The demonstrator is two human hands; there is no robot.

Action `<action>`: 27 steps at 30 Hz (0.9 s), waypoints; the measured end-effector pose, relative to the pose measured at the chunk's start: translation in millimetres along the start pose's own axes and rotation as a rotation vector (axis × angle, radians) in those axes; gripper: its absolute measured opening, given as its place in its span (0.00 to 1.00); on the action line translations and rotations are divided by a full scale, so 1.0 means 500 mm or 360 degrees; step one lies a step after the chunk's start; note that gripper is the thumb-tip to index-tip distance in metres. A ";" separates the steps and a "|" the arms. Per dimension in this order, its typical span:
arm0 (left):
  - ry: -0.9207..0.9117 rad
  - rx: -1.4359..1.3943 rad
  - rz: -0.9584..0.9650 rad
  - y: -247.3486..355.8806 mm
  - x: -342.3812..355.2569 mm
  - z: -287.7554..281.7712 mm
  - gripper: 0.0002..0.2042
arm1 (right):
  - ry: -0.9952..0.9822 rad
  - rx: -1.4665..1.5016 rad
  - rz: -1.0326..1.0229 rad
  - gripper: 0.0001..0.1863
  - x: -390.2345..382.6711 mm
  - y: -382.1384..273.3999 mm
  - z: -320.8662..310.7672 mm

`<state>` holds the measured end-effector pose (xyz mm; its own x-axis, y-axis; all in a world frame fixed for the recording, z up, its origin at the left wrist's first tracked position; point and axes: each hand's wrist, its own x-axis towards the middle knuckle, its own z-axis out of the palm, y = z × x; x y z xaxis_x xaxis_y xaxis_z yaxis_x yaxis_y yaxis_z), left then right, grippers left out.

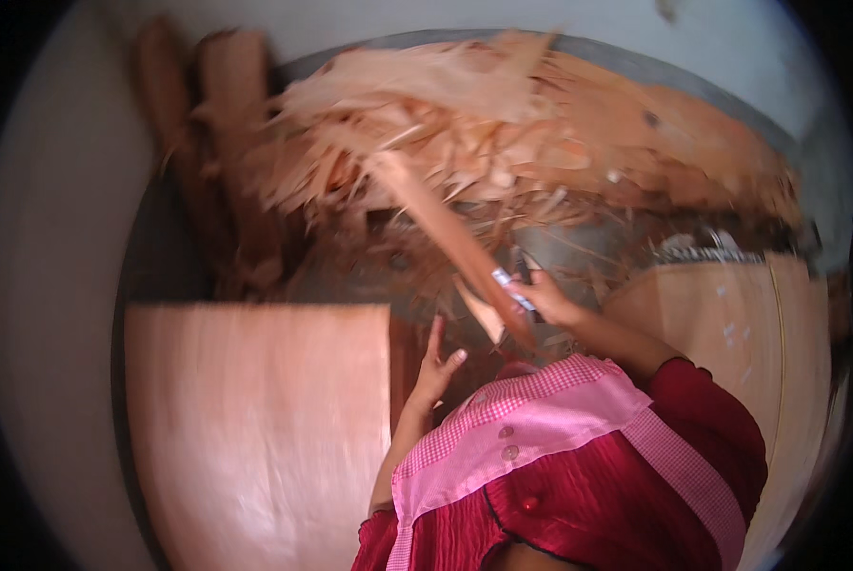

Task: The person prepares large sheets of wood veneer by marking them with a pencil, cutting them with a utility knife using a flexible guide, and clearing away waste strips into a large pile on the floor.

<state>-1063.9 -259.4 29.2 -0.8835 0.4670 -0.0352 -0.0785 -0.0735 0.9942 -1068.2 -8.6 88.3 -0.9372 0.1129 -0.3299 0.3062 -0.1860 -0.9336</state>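
1. Head view, far left: I see a flat veneer sheet (255,428) lying below and left of my hands, its near edge running up toward the left hand.
2. My left hand (436,366) is open, fingers spread and raised, gripping nothing. It hovers just beside the right edge of that sheet, and I cannot tell whether it touches the sheet.
3. Up and right of it runs the long veneer strip (436,228). Its long axis slants from the upper left, where it comes out of the pile of veneer scraps (465,124), down to the lower right, ending at my right hand.
4. My right hand (545,300) is closed around the strip's lower end, together with a small knife (512,288), or what looks like one; motion blur makes the tool hard to name with confidence.
5. So the strip lies up and to the left from the right hand, which is the nearer hand by far; the left hand sits below the strip's lower end, apart from it.
6. Further right, a second pale sheet (731,324) lies beside my right forearm.
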 end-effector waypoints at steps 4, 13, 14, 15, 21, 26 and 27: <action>-0.0499 -0.0523 -0.0218 0.073 0.211 0.149 0.16 | 0.0052 0.0262 0.0015 0.07 0.008 -0.001 -0.038; -0.0751 0.2192 0.0520 -0.002 0.917 0.317 0.12 | 0.1335 0.0796 -0.0096 0.07 0.006 -0.050 -0.464; -0.0800 0.2257 0.0633 0.002 1.005 0.357 0.12 | 0.1432 0.0770 -0.0113 0.07 -0.010 -0.032 -0.508; -0.0792 0.2037 0.0438 0.037 1.072 0.420 0.13 | 0.1553 0.0749 -0.0141 0.07 -0.022 -0.018 -0.553; -0.0958 0.2146 0.1066 -0.024 1.621 0.441 0.18 | 0.2089 0.1128 -0.0097 0.10 -0.035 0.011 -0.643; -0.0205 0.3117 0.1828 0.043 1.712 0.748 0.31 | 0.2710 0.1599 -0.0492 0.07 -0.064 0.010 -0.689; -0.0527 0.2772 0.2053 0.028 1.670 0.859 0.30 | 0.2858 0.1652 -0.0630 0.07 -0.058 0.026 -0.711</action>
<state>-1604.5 508.0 57.1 0.0078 0.9329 0.3600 0.8665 0.1734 -0.4682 -978.0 332.6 36.2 0.4289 0.7432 -0.5135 -0.5965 -0.1939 -0.7788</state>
